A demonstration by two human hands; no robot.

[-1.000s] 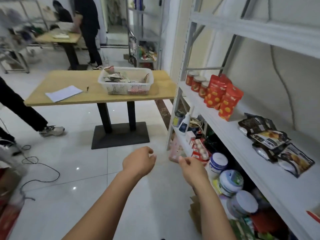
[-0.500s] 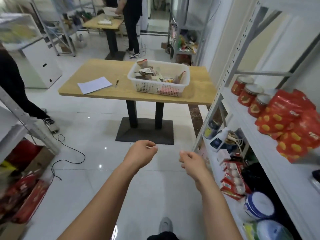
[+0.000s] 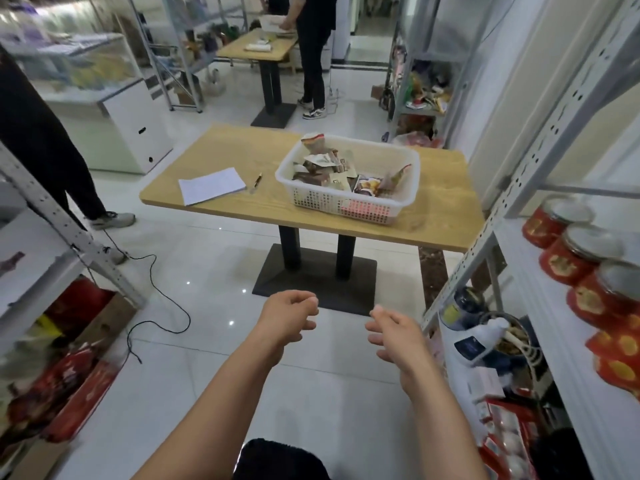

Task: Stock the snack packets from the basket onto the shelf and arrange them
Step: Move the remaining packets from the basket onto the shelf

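Observation:
A white plastic basket (image 3: 349, 208) stands on a wooden table (image 3: 242, 157) ahead of me, with several snack packets (image 3: 329, 168) lying in it. The white metal shelf (image 3: 554, 278) runs along my right, holding red jars (image 3: 571, 251) and red packets (image 3: 620, 348). My left hand (image 3: 287, 320) and my right hand (image 3: 394, 334) hover over the floor in front of the table, well short of the basket. Both hold nothing, fingers loosely curled and apart.
A sheet of paper (image 3: 212, 186) and a pen (image 3: 258, 180) lie on the table left of the basket. A black cable (image 3: 162, 306) trails on the tiled floor. A person's legs (image 3: 52, 161) stand at left, another person (image 3: 313, 53) at a far table. A rack (image 3: 52, 237) stands at left.
The view has swung left from the shelf toward the table, and the basket is now closer. Both hands stay empty and have opened slightly.

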